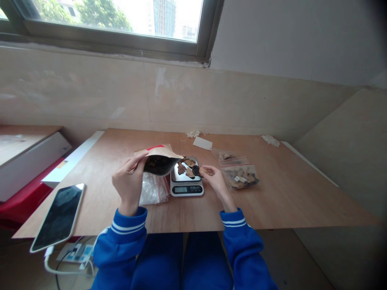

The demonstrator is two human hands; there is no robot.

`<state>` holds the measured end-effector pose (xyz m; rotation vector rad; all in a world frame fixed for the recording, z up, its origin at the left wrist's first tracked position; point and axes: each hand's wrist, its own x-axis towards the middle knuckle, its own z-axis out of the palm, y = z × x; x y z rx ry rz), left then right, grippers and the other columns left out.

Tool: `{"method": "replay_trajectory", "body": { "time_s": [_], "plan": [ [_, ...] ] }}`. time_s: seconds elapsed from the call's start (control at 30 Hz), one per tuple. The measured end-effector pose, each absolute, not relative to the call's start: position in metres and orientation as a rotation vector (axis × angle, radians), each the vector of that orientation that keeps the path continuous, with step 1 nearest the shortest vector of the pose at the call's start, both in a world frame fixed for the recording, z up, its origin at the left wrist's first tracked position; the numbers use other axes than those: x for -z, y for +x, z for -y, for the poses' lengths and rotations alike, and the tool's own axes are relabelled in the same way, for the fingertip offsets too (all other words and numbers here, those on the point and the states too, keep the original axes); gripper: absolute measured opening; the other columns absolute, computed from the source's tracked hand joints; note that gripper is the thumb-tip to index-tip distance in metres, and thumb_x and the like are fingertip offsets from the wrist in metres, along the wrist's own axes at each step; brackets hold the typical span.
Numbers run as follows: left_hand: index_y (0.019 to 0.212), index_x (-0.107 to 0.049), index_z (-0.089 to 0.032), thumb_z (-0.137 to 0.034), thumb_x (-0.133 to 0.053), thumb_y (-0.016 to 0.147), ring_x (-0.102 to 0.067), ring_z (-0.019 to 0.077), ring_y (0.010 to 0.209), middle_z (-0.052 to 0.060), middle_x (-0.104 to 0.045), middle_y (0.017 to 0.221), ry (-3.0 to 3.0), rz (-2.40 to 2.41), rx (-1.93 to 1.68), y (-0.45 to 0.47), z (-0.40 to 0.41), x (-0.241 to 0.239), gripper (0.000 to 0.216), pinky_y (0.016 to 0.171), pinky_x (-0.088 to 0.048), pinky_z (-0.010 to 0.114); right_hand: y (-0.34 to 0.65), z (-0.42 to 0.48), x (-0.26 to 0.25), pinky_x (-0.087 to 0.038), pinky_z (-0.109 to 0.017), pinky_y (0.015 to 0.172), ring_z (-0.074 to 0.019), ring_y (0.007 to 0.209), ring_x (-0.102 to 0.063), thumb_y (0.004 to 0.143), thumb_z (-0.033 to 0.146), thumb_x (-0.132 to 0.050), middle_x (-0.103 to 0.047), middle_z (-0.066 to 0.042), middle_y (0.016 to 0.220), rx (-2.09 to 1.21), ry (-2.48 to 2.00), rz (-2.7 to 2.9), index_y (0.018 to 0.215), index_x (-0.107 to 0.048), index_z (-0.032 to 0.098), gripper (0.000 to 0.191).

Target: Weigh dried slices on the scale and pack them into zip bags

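Two hands above the counter [287, 201]: left hand [128, 181] curled around the side of a paper bag [169, 152], with thumb and fingers gripping near the mouth; right hand [214, 179] narrowed to a fingertip pinch on a dried slice [206, 171], at the right edge of the scale [187, 189]. Probably light, stiff and dry, perhaps brittle: best to pinch the slice by the rim, without squeezing. Likely light and soft in the case of the bag, easy to crumple: best to hold by the side. In looks, a tan slice, partly covered by fingers; a pale brown bag with a red patch, dark inside, mouth gaping. On the scale, other slices [190, 162], brown and curled, with one dark. Just left, clear plastic bags [152, 189]; to the right, filled clear bags [242, 177]; beyond, a white card [202, 143]; far left, a phone [59, 217] on a charging cable [48, 259]
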<state>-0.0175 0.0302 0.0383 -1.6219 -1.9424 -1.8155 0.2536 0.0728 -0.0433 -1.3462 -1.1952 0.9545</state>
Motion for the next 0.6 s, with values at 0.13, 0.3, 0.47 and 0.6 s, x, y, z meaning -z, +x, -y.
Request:
{"method": "replay_trajectory", "body": {
  "time_s": [0.13,0.3,0.47,0.6],
  "plan": [
    [0.096,-0.078,-0.029,-0.038,-0.066,0.084,-0.069,0.0169,0.078,0.001,-0.076,0.090,-1.613,1.934,1.791,-0.017,-0.030,-0.037,0.019,0.073,-0.048,0.026,0.254,-0.065,0.035,-0.055,-0.041,0.084,-0.0253,0.089,-0.070,0.061,0.044,-0.080,-0.075,-0.014,0.098,-0.925,-1.354,1.117,0.098,-0.071,0.014,0.048],
    [0.095,-0.078,-0.029,-0.037,-0.066,0.084,-0.069,0.0170,0.077,0.001,-0.076,0.090,-1.609,1.937,1.784,-0.017,-0.029,-0.037,0.019,0.072,-0.048,0.026,0.235,-0.062,0.019,-0.055,-0.037,0.079,-0.0229,0.086,-0.070,0.066,0.042,-0.078,-0.074,-0.013,0.099,-0.984,-1.281,1.257,0.102,-0.072,0.014,0.046],
    [0.096,-0.078,-0.029,-0.038,-0.064,0.085,-0.069,0.0173,0.079,0.001,-0.076,0.092,-1.619,1.941,1.796,-0.018,-0.028,-0.036,0.020,0.073,-0.049,0.026,0.208,-0.066,0.021,-0.053,-0.031,0.069,-0.0171,0.076,-0.067,0.071,0.036,-0.073,-0.070,-0.011,0.103,-0.973,-1.244,1.533,0.093,-0.073,0.015,0.030],
    [0.097,-0.077,-0.029,-0.038,-0.064,0.085,-0.069,0.0173,0.080,0.002,-0.076,0.093,-1.630,1.954,1.809,-0.020,-0.028,-0.035,0.021,0.073,-0.049,0.026,0.195,-0.068,0.029,-0.052,-0.029,0.070,-0.0162,0.078,-0.066,0.074,0.029,-0.069,-0.070,-0.007,0.095,-0.945,-1.191,1.669,0.087,-0.069,0.017,0.018]
  ]
}}
